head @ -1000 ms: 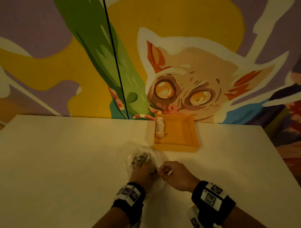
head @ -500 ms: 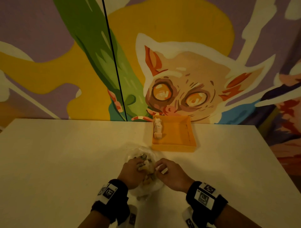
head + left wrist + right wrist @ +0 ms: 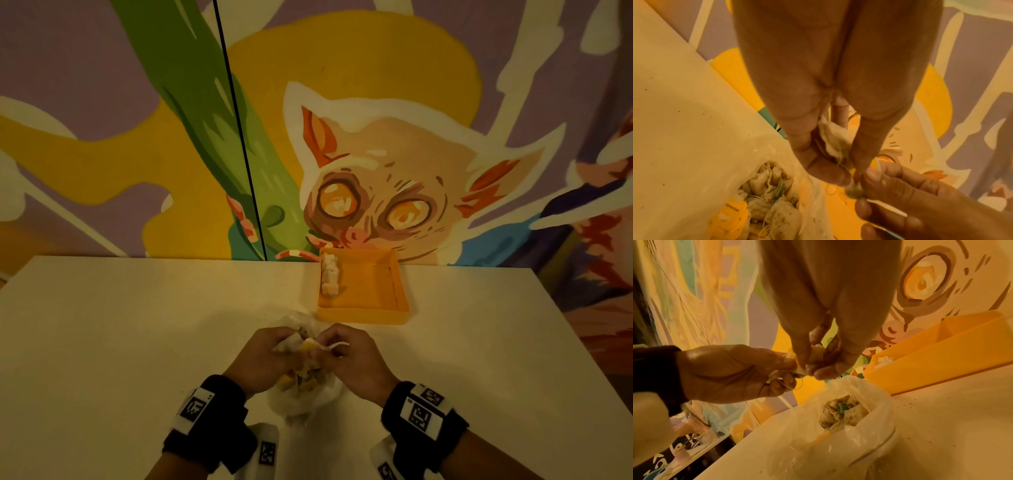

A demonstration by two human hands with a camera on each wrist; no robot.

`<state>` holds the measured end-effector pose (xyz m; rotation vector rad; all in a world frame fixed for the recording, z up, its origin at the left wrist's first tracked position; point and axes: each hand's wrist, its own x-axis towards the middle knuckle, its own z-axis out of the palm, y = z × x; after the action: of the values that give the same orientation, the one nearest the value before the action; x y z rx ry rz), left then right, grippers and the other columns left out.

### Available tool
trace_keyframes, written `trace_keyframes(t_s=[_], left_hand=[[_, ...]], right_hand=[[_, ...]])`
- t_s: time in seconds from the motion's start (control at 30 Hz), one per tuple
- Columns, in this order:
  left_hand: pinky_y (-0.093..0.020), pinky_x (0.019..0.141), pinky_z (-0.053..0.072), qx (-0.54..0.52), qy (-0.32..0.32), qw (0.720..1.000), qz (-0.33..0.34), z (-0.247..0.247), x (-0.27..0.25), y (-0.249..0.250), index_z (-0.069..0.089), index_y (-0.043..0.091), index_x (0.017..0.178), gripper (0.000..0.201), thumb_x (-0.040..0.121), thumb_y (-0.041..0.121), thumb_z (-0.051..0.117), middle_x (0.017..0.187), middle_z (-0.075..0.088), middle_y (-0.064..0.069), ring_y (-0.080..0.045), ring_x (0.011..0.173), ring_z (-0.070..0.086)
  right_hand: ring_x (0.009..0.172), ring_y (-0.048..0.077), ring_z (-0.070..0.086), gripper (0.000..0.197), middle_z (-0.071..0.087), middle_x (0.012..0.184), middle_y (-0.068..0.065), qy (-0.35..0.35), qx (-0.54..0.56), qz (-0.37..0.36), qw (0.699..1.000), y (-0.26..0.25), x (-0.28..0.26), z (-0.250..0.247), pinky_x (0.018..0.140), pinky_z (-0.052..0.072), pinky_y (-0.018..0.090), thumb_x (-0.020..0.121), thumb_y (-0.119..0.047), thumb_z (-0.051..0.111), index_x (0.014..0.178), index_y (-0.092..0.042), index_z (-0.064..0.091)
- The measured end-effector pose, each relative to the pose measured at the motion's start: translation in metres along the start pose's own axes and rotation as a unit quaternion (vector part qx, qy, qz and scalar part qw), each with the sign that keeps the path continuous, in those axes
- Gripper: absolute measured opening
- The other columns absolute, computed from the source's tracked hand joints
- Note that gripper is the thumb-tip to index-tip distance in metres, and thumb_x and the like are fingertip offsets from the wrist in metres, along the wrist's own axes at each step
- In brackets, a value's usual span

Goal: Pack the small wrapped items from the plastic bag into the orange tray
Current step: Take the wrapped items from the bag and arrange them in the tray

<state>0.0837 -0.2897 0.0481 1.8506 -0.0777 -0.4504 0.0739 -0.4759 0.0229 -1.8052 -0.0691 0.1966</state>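
A clear plastic bag (image 3: 305,397) full of small wrapped tea bags (image 3: 766,204) lies on the white table just in front of me. Both hands hover close together above its open mouth. My left hand (image 3: 291,342) pinches a pale tea bag (image 3: 833,141) between thumb and fingers. My right hand (image 3: 325,346) pinches another small pale piece (image 3: 816,353), and thin strings run between the two hands. The orange tray (image 3: 363,310) stands beyond the bag against the wall. A short column of wrapped items (image 3: 330,277) lies along the tray's left side.
The white table (image 3: 137,342) ends at a painted mural wall (image 3: 376,154) right behind the tray. Dark crumbs speckle the tabletop (image 3: 941,426) around the bag. The table's right edge (image 3: 582,342) falls away to a dark floor.
Both hands have risen out of the bag's mouth and come together above it, each now pinching a tea bag. The tray and its items have not moved.
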Motion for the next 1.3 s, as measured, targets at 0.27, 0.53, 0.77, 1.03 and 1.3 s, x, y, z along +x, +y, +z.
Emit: trace_keyframes(t_s=[0.27,0.53,0.77,1.03,1.3], left_hand=[[-0.026,0.056,0.053,-0.078,0.063,0.995,0.010,0.005,-0.002,0.003,0.073,0.008,0.098,0.015,0.084,0.004,0.071,0.085,0.070,-0.012,-0.019,0.068,0.066],[-0.026,0.055,0.052,-0.148,0.174,0.974,-0.010,0.004,0.000,-0.011,0.071,0.006,0.090,0.009,0.091,0.005,0.063,0.070,0.068,-0.006,-0.017,0.060,0.061],[-0.036,0.065,0.058,-0.209,0.149,0.965,-0.047,0.010,-0.002,0.001,0.068,0.000,0.088,0.012,0.092,0.011,0.063,0.088,0.071,-0.020,-0.033,0.081,0.070],[-0.041,0.067,0.060,-0.207,0.141,0.967,-0.039,0.020,-0.002,0.014,0.067,-0.003,0.086,0.018,0.092,0.013,0.063,0.087,0.069,-0.026,-0.032,0.076,0.069],[-0.043,0.060,0.060,-0.147,0.205,0.967,-0.024,0.008,0.003,0.009,0.066,0.000,0.083,0.017,0.094,0.011,0.060,0.080,0.070,-0.020,-0.034,0.067,0.070]], right_hand=[[0.067,0.020,0.068,0.012,0.072,0.079,0.006,-0.002,0.017,0.043,0.999,0.001,0.000,-0.004,0.064,0.057,0.032,0.085,-0.027,0.073,0.084,-0.020,0.063],[0.065,0.015,0.063,0.011,0.067,0.077,0.005,-0.021,0.049,0.065,0.996,-0.012,0.002,-0.006,0.060,0.051,0.030,0.091,-0.024,0.065,0.084,-0.020,0.058],[0.079,0.012,0.064,0.008,0.066,0.093,-0.005,-0.027,0.000,0.033,0.999,-0.011,0.001,-0.002,0.073,0.056,0.032,0.090,-0.028,0.067,0.088,-0.023,0.061],[0.075,0.014,0.070,0.020,0.071,0.082,0.000,-0.017,0.061,0.012,0.998,-0.017,0.001,0.001,0.065,0.055,0.023,0.080,-0.019,0.078,0.095,-0.015,0.066],[0.075,0.005,0.065,0.010,0.071,0.079,-0.010,-0.022,0.023,-0.009,0.999,-0.011,-0.005,-0.010,0.070,0.052,0.020,0.078,-0.027,0.079,0.081,-0.028,0.070]])
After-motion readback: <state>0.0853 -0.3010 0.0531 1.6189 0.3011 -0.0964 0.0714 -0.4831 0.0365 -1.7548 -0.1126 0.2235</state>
